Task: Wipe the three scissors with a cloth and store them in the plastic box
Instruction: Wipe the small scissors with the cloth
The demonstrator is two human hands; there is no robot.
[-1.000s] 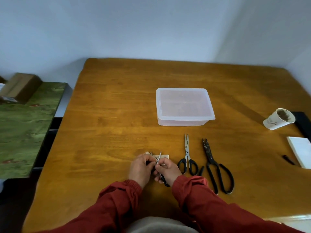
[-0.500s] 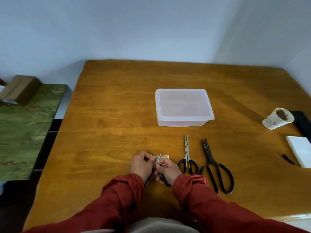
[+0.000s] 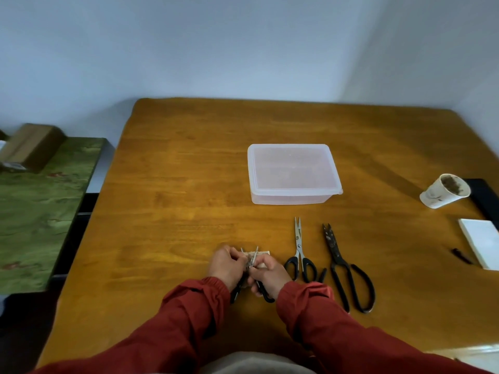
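Near the front edge of the wooden table [image 3: 189,184], my left hand [image 3: 225,265] and my right hand [image 3: 271,272] meet around a small pair of black-handled scissors [image 3: 266,295]. Its blades are spread open and point away from me. My left hand grips the scissors, while my right hand's fingers pinch a small beige cloth [image 3: 264,254] against the blades. To the right lie a medium pair of scissors [image 3: 298,247] and a large dark pair [image 3: 340,263], both flat and untouched. The clear plastic box [image 3: 293,172] stands beyond them with its lid on.
A tipped paper cup [image 3: 442,191] lies at the right, next to a dark flat object [image 3: 483,195]. A white pad [image 3: 482,241] and a small black item [image 3: 461,256] sit near the right edge. A green-covered side table [image 3: 40,211] carrying a cardboard box [image 3: 32,147] stands at the left.
The small scissors have opened wider: a second black handle now shows under my left wrist. Both hands stay in the same spot.
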